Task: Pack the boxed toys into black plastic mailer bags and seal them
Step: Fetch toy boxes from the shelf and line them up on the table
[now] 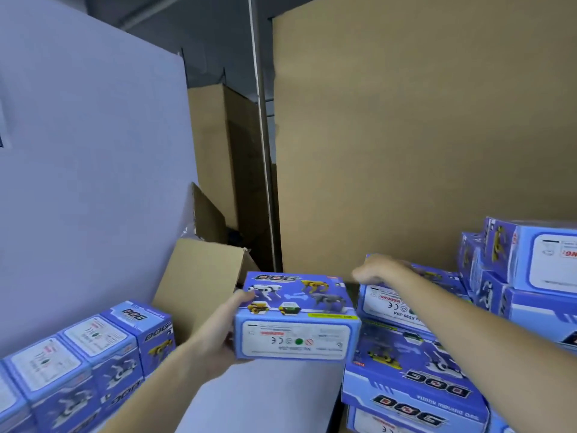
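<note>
Blue boxes printed with "DOG" fill most of what I see from the head camera. My left hand (218,332) grips one box (295,317) by its left end, thumb up on the top face beside a white robot dog picture, fingers curled underneath. That box sits level in the air at centre, its white label panel turned toward me, printed upside down from where I look.

My right hand (376,270) reaches out past the held box, further away and to the right. It is blurred, with fingers that look loosely bent downward over the far edge of a box stack (412,370) on the right. I cannot tell whether it is touching or holding anything there. The two hands are apart, with the held box between them.

The right stack runs several boxes deep, with more boxes (530,264) piled higher at the far right. A row (84,354) of boxes stands at the near left, label panels facing up. Below the held box lies a pale sheet (265,398), its surface bare where it shows.

Behind the held box, to its left, an open brown carton (199,276) stands with a flap raised. A large cardboard wall (421,135) rises far right, and a grey-white board (87,182) leans at the left.
</note>
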The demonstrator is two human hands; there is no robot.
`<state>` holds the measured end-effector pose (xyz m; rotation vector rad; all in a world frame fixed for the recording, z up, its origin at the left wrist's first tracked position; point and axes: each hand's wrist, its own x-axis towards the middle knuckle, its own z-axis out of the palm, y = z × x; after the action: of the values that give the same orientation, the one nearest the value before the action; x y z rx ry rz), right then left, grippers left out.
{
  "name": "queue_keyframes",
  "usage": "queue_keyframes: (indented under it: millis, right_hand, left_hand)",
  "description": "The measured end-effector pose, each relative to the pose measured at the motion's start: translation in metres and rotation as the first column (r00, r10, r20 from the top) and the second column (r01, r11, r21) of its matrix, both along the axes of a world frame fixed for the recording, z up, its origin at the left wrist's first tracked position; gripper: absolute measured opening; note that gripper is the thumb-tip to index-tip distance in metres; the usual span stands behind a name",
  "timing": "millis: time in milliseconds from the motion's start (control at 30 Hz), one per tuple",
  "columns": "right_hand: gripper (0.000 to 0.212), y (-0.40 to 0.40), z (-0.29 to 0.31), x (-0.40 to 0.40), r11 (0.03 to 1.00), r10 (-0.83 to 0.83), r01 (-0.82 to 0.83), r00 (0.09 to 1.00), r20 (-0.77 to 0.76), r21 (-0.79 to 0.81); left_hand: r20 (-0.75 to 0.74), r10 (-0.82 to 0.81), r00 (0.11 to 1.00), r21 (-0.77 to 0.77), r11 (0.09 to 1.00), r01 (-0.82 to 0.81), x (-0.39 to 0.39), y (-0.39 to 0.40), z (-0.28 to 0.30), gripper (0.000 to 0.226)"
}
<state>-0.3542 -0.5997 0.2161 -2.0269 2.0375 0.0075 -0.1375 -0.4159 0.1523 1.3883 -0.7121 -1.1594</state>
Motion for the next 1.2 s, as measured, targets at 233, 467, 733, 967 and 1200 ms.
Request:
queue_keyframes:
  millis: [233, 467, 733, 967, 1200]
  right_hand:
    - [0.031, 0.023, 0.009, 0.003, 0.962, 0.266, -0.268, 0.963, -0.041, -0.047]
    - [0.021, 0.052, 0.017, -0.013, 0.942, 0.336, -0.323, 0.925, 0.177, -0.095]
    - [0.021, 0.07, 0.023, -0.019, 0.916, 0.398, -0.353, 0.737, 0.546, -0.191]
    - [0.029, 0.093, 0.045, -0.01, 0.8, 0.6, -0.42, 0.567, 0.564, -0.429]
    - [0.034, 0.148, 0.053, 0.063, 0.565, 0.806, -0.384, 0.071, 0.587, -0.73]
  left_hand:
    - [0.136, 0.441, 0.887, -0.132, 0.896, -0.425, -0.009, -0.015, -0.005, 0.065]
    - [0.346, 0.444, 0.826, -0.155, 0.896, -0.416, -0.06, -0.051, -0.002, 0.063]
    - [0.177, 0.485, 0.856, -0.202, 0.869, -0.451, -0.09, -0.07, 0.019, 0.055]
    - [-0.003, 0.41, 0.912, -0.465, 0.807, -0.364, -0.064, -0.04, 0.06, 0.063]
    - [-0.078, 0.397, 0.914, -0.664, 0.663, -0.345, 0.008, 0.039, 0.089, 0.064]
